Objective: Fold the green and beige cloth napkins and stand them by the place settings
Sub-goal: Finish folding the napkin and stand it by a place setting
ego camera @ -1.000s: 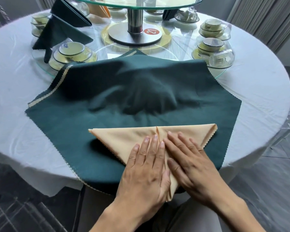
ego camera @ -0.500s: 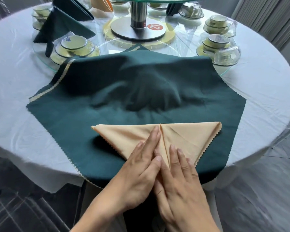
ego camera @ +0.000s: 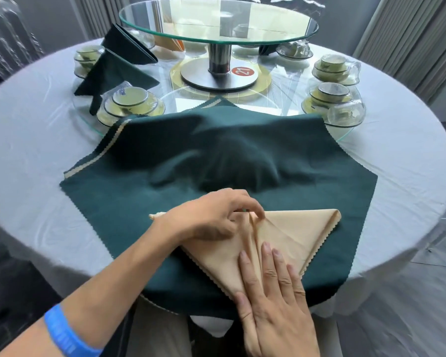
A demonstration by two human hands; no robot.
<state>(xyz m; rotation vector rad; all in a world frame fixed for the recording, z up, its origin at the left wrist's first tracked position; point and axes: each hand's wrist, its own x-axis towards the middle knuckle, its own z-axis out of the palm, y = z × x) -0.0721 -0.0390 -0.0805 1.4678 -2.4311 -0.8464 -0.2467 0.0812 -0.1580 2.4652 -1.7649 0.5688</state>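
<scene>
A person's right hand (ego camera: pixel 273 300) lies flat on a beige napkin (ego camera: pixel 289 235) folded into a triangle atop a spread green cloth (ego camera: pixel 129 202), while the left hand (ego camera: pixel 211 217) pinches its centre seam, a fold best kept pinned and aligned.

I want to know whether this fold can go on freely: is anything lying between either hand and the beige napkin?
Nothing visible does. The right hand lies flat on the beige napkin near its lower point, and the left hand pinches the cloth at the top of its middle crease. Only the spread green napkin lies underneath.
</scene>
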